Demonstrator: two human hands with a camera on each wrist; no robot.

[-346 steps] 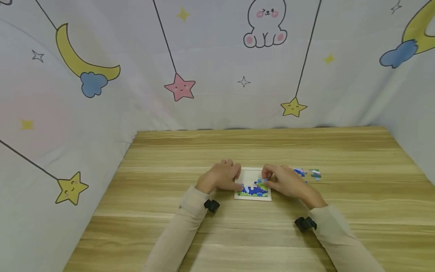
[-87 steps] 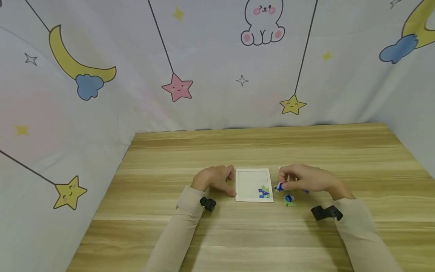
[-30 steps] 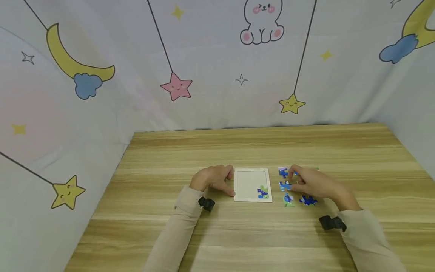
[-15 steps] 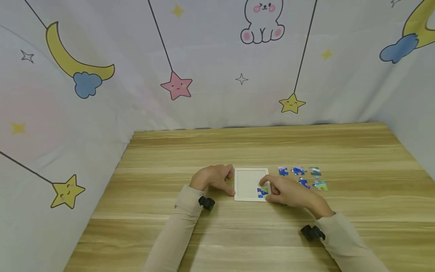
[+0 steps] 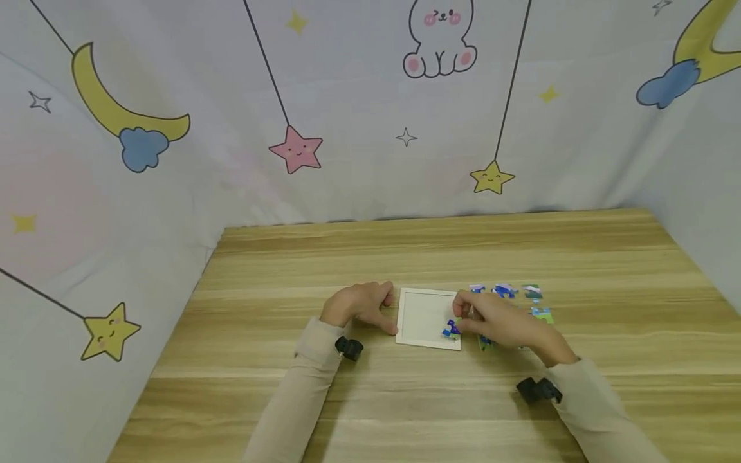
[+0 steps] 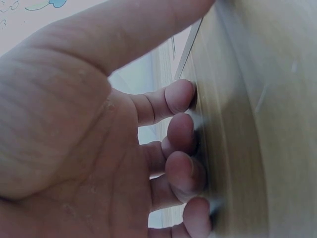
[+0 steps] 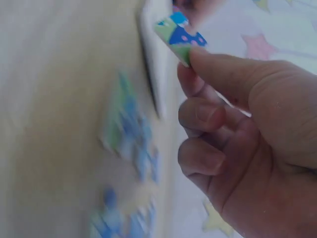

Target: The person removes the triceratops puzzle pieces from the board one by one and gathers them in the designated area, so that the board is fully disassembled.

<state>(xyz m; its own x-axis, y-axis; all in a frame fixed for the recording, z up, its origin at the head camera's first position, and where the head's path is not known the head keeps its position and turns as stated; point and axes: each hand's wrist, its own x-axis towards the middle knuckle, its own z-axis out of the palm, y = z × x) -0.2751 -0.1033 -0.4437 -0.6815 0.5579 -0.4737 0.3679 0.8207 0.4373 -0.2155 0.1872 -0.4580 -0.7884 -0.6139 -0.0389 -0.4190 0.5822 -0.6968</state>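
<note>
A white square puzzle tray (image 5: 425,314) lies on the table with its recess bare. My left hand (image 5: 363,306) rests at its left edge, thumb tip close to the front left corner. In the left wrist view the fingertips (image 6: 181,133) touch the wooden table, bent loosely and holding nothing. Between thumb and index finger my right hand (image 5: 500,321) pinches a blue and green jigsaw piece (image 5: 450,330), over the tray's front right corner. The right wrist view shows this jigsaw piece (image 7: 179,37) tilted and raised off the tray.
Several loose jigsaw pieces (image 5: 505,291) lie right of the tray, partly hidden by the right hand. A green and blue piece (image 5: 486,342) sits just below that hand. The wooden table (image 5: 324,257) ends at a printed cloth backdrop (image 5: 359,173).
Earlier, joined pieces filled the tray's lower part; they now lie on the table at right. The right hand came back from there and has lifted the last piece from the tray's corner.
</note>
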